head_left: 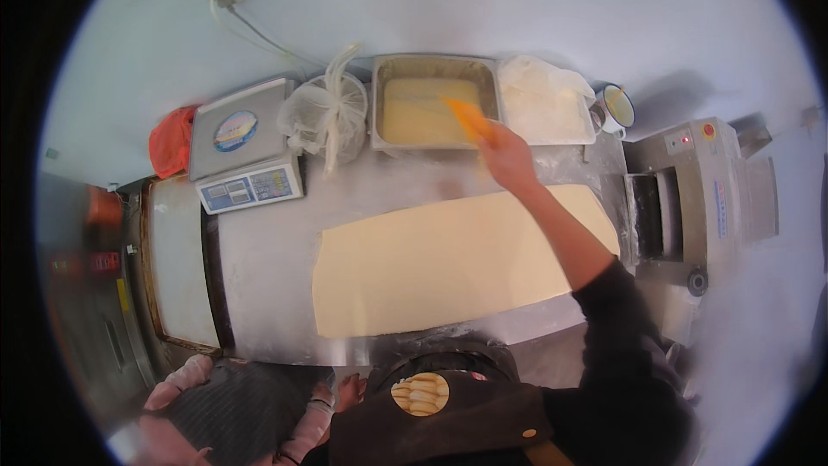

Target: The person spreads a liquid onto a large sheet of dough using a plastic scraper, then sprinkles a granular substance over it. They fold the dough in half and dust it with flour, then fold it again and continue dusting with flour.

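Observation:
In my right hand (511,157) is an orange, flat-edged scraper (466,118), gripped between closed fingers. Its pointed end is over a rectangular metal pan (377,121) that holds a pale yellow, smooth filling (421,112). Whether the scraper touches the filling I cannot tell. Beneath my right forearm lies a long, flat sheet of pale dough (448,263) on the metal table (263,280). At the lower edge, beside my dark apron, what appears to be my left hand (350,391) hangs low; its fingers are too small and blurred to read.
Left of the pan stand a tied clear plastic bag (326,116), a digital scale (250,188) and a red bag (171,142). A white tray of flour (545,103) and an enamel mug (616,110) sit right. A machine (700,198) borders the table; a person in pink sleeves (312,427) is lower left.

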`<state>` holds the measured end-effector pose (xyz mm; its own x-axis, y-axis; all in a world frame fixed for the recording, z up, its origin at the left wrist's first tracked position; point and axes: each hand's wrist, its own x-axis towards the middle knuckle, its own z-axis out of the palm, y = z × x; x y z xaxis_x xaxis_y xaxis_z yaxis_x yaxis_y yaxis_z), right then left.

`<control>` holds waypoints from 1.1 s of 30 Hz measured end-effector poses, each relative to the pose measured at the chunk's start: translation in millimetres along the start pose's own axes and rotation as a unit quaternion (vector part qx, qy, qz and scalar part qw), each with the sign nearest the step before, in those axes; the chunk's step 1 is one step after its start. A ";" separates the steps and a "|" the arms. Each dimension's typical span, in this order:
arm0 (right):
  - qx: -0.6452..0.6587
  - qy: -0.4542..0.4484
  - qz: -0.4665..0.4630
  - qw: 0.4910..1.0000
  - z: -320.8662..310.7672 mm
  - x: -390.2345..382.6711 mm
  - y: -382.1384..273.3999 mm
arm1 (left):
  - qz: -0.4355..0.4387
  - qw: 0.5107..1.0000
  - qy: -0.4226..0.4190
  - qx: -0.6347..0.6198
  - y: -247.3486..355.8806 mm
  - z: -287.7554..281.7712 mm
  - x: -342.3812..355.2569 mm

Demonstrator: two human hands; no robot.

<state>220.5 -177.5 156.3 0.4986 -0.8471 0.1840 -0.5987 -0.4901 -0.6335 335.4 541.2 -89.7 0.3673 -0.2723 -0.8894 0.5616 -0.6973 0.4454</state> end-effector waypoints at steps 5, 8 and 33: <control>-0.221 0.070 -0.169 0.958 102.8 -13.0 -39.1 | 0.041 0.999 -0.022 -0.005 -6.2 -9.2 2.7; -0.189 0.147 -0.152 0.959 135.2 -61.1 -37.2 | 0.102 0.995 -0.023 0.005 -12.7 -8.0 2.3; 0.724 0.201 0.446 0.486 209.6 -9.1 -87.2 | 0.122 0.992 -0.023 0.030 -17.7 -27.1 1.2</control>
<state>399.5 -83.9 52.4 0.1078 -0.7043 -0.7017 0.7500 0.5209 -0.4076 346.0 571.1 -95.9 0.4512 -0.4670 -0.7605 0.4141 -0.6453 0.6420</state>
